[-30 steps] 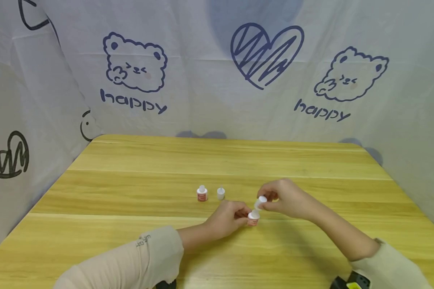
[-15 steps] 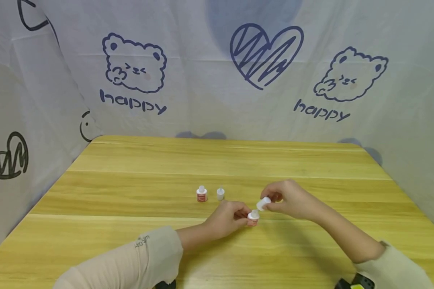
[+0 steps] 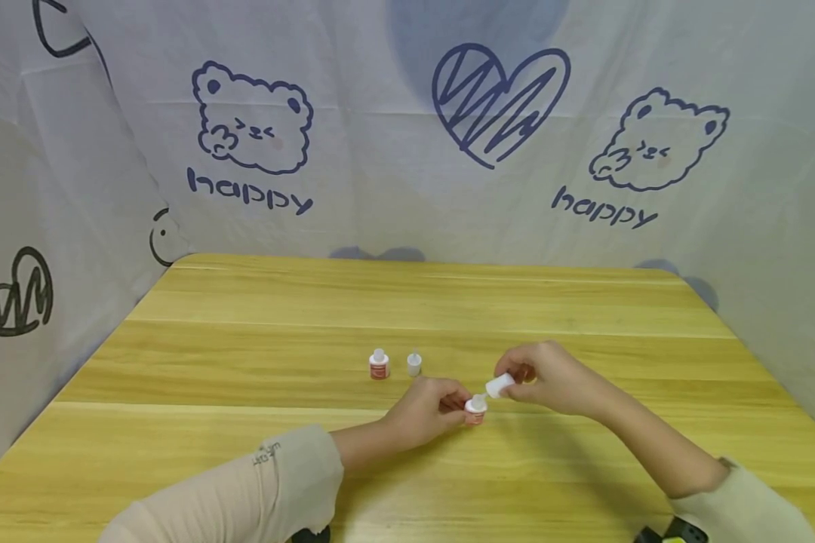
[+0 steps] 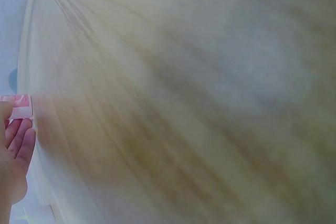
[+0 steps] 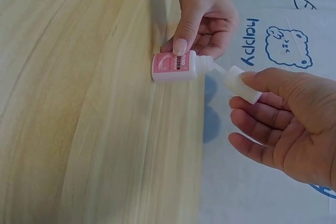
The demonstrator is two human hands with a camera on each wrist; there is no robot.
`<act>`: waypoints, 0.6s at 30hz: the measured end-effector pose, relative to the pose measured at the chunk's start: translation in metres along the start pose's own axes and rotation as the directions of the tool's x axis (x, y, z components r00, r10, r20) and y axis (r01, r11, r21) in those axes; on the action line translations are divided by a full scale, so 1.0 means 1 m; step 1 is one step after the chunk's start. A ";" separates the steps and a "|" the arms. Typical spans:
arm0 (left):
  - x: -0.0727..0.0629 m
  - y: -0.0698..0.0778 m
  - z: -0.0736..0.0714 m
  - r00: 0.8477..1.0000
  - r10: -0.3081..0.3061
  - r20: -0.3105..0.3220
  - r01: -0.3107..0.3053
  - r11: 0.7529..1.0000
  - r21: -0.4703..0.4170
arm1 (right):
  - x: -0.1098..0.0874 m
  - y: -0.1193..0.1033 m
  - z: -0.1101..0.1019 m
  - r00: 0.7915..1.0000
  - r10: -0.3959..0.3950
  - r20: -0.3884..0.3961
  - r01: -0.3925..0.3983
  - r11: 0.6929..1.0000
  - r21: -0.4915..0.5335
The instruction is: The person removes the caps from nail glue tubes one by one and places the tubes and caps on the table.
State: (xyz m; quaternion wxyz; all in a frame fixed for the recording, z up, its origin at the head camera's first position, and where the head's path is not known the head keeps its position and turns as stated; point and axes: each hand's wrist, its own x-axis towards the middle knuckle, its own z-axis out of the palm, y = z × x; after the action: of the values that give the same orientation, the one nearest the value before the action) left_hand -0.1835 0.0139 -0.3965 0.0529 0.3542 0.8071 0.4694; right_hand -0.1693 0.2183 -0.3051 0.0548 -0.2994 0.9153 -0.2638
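My left hand (image 3: pixel 421 415) grips a small white glue-style bottle (image 5: pixel 168 69) with a pink-red label, upright on the table, thumb across the label in the right wrist view. To its right, my right hand (image 3: pixel 553 381) pinches a white cap (image 5: pixel 245 85) between thumb and index finger. The cap is tilted, and a thin pale stem from it reaches the bottle's open neck (image 5: pixel 206 64). In the left wrist view only the bottle's pink side (image 4: pixel 22 107) and a few fingers show, at the left edge.
Behind the left hand stand a second red-labelled bottle (image 3: pixel 379 367) without its large cap and a loose white cap (image 3: pixel 414 365). The wooden table (image 3: pixel 244 302) meets a printed white cloth (image 3: pixel 373 188) at its back and sides.
My right hand has shifted slightly right and down, and the cap has tipped over further, its stem now leaning at the neck. My left hand and its bottle have stayed put.
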 end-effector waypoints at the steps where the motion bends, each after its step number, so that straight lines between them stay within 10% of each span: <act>1: 0.000 0.000 0.000 1.000 0.004 -0.001 -0.004 1.000 -0.001 | 0.000 0.000 0.000 1.000 0.001 0.004 -0.001 1.000 -0.001; 18: -0.001 0.000 0.000 1.000 0.018 -0.005 -0.018 1.000 -0.019 | 0.003 0.008 0.012 0.997 -0.010 0.070 0.012 1.000 -0.024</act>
State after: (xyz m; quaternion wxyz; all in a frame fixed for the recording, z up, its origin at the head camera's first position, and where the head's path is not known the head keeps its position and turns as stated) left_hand -0.1830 0.0135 -0.3967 0.0502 0.3598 0.7996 0.4781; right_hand -0.1727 0.2167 -0.3198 0.0817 -0.3140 0.9143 -0.2422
